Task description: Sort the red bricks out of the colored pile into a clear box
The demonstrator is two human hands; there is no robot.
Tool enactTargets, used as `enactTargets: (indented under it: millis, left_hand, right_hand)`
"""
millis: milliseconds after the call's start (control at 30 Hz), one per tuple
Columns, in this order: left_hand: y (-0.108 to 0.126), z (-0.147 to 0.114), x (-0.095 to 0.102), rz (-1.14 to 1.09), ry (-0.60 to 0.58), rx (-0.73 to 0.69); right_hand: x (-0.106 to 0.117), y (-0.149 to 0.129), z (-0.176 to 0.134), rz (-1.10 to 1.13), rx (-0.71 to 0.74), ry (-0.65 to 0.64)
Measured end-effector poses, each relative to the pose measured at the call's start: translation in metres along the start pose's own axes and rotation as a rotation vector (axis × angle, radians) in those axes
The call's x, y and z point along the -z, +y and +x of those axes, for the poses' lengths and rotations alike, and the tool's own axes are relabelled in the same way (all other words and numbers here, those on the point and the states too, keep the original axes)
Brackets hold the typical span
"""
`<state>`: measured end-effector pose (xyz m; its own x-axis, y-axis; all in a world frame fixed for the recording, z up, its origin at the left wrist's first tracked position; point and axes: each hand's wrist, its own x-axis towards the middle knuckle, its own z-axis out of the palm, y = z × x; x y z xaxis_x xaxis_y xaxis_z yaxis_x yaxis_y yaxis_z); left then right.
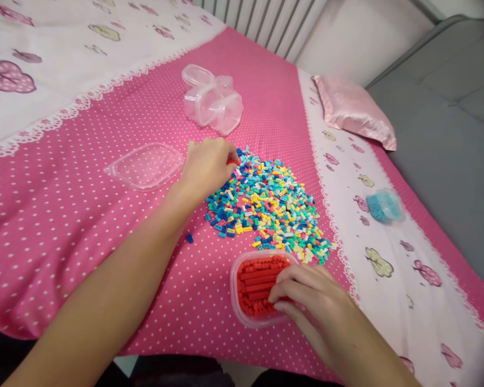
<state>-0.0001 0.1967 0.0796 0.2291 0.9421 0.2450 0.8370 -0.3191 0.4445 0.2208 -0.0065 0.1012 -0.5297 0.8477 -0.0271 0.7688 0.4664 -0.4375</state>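
Bedspread (76,226) at left, outside the forearm, gives most room, down to the bed edge along the bottom. Lid (145,167) lies centre left: thin plastic, probably flexy, take by the rim. Left hand (207,164), mid-frame at the pile's upper left: grip pinches what looks like a red piece (234,161). Brick pile (270,201), centre: tiny, likely light, stiff, easy to scatter; pinch long sides. Red tub (234,303), lower centre near that edge, full of red bricks (256,287); walls likely give, hold the rim. Right hand (318,303): fingertips at red bricks, can't tell if pinching. Blue tub (383,207) at right, near the grey panel (447,123).
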Motion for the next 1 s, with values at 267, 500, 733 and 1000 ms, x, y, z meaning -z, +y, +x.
enactTargets:
  millis: [267, 500, 733, 1000]
  left_hand:
    - [0.0000, -0.0012, -0.0006, -0.009, 0.010, -0.001]
    - [-0.0005, 0.0005, -0.0003, 0.005, 0.000, 0.011]
    - [-0.0008, 0.0003, -0.0007, -0.004, 0.008, 0.000]
    - [-0.0001, 0.0000, -0.0002, -0.004, 0.003, 0.011]
  right_hand:
    - [0.0023, -0.0042, 0.0043, 0.099, 0.014, -0.006]
    - [0.0007, -0.0029, 0.0058, 0.094, 0.032, 0.045]
    - [-0.0006, -0.0021, 0.0064, 0.108, 0.038, 0.036]
    - [-0.0025, -0.0077, 0.0049, 0.140, -0.009, 0.094]
